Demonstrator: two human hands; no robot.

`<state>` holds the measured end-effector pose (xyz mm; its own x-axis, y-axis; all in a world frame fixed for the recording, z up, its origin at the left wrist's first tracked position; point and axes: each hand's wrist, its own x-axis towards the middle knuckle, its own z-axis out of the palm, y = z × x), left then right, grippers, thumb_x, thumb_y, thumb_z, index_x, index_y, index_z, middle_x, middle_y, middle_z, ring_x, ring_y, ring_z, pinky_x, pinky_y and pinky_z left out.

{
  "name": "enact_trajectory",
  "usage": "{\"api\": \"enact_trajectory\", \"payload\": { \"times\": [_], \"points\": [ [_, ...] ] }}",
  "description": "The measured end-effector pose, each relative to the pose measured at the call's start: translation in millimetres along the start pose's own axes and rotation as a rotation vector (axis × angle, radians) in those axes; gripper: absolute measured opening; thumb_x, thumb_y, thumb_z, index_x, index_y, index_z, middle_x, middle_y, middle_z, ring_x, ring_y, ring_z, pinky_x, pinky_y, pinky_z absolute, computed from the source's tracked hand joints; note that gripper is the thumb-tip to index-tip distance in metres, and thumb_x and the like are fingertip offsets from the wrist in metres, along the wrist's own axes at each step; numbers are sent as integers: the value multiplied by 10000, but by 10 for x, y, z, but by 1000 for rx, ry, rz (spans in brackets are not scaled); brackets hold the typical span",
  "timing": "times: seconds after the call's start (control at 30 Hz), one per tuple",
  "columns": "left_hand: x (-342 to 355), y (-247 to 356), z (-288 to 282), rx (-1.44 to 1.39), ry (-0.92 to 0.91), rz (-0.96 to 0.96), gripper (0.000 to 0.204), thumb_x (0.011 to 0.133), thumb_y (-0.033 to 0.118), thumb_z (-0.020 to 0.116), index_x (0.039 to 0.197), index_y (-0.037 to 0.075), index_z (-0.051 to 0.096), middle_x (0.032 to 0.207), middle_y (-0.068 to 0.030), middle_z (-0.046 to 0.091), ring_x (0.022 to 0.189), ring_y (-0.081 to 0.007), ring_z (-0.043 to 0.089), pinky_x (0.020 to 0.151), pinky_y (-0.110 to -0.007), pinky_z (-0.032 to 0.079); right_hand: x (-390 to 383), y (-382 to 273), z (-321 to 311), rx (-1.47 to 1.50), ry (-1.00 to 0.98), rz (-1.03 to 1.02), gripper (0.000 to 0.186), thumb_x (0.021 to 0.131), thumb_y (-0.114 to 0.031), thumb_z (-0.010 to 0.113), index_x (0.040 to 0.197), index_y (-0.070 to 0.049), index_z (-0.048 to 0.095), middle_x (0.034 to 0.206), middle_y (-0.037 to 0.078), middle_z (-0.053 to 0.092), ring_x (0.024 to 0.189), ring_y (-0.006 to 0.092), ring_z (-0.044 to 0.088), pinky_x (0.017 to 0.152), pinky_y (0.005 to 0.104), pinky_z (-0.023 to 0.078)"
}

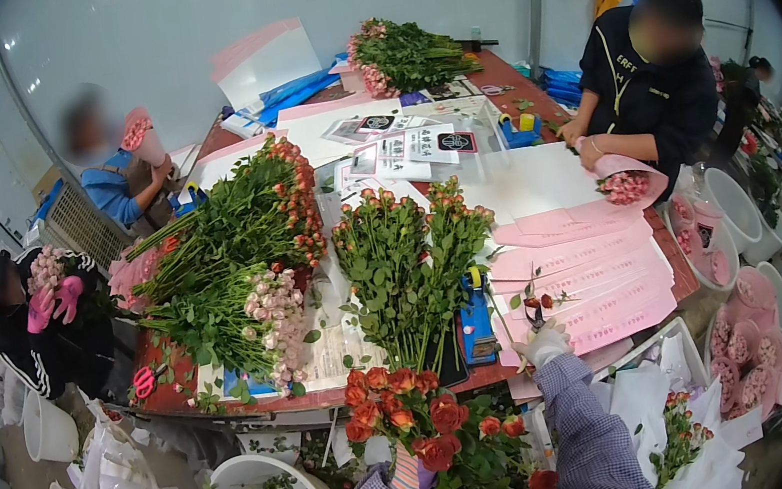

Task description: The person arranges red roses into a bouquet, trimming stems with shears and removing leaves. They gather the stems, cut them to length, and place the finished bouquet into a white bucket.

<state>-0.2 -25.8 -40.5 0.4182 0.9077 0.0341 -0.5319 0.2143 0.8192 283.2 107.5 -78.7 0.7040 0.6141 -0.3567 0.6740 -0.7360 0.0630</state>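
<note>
Orange-red roses [448,414], gathered in a leafy bunch, lie low in front of me, before the near edge of the red table [671,253]. My left hand [407,475], in a striped glove, grasps the bunch from its left side; blooms hide most of the fingers, so how tightly they close I cannot tell. The largest blooms face up and away from me, just beyond this hand, while leaves and a few smaller heads spread rightward between my forearms. Because the stems are largely covered, the bunch's long axis cannot be traced with certainty. My right hand [546,346], in a pale glove, is farther forward, at the table's edge, to the right of the bunch and apart from it. It appears clenched around a dark tool [534,316], probably shears, whose tip points away from me. Small roses [546,301] lie just beside that tip, over the pink sheets [609,283]; of my two hands, the right is clearly nearer to them.
</note>
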Motion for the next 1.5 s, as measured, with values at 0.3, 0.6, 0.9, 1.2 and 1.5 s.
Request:
{"api": "enact_trajectory", "payload": {
  "times": [0.3,0.6,0.9,1.2,1.5],
  "points": [
    [217,-297,-386,74,33,-297,362,859,115,455,1195,-9,404,1188,-99,452,1046,-168,456,865,-314,396,443,418,201,459,-78,-219,302,667,-289,577,785,-11,580,845,124,557,815,249,544,722,338,451],
    [708,376,72,542,-81,-106,408,842,74,416,1234,-23,353,1267,-143,377,1167,-224,376,974,-323,287,-1792,1017,-421,2118,-1115,-424,444,756,-301,485,1036,42,461,886,229,545,712,298,572,600,409,477],
    [797,-152,-100,-184,-49,-211,395,885,210,342,1194,-33,376,1145,-141,459,1027,-209,458,897,-303,369,-2508,469,-938,1675,-1636,-474,736,714,-414,498,1186,123,328,1063,217,497,911,302,538,775,412,451],
    [674,-112,5,-629,-334,-268,554,864,432,336,1201,-5,371,1078,-195,481,914,-278,497,794,-392,423,-2471,333,-806,1912,-1603,-401,559,814,-345,407,1146,104,386,1022,182,526,890,291,521,793,396,420],
    [642,-240,-33,-807,-321,-278,477,864,413,359,1134,33,456,1002,-213,511,809,-281,533,674,-421,456,-2596,340,-864,1958,-1592,-298,605,748,-410,460,1092,84,400,977,135,513,856,245,496,764,344,430]
  ]
}}
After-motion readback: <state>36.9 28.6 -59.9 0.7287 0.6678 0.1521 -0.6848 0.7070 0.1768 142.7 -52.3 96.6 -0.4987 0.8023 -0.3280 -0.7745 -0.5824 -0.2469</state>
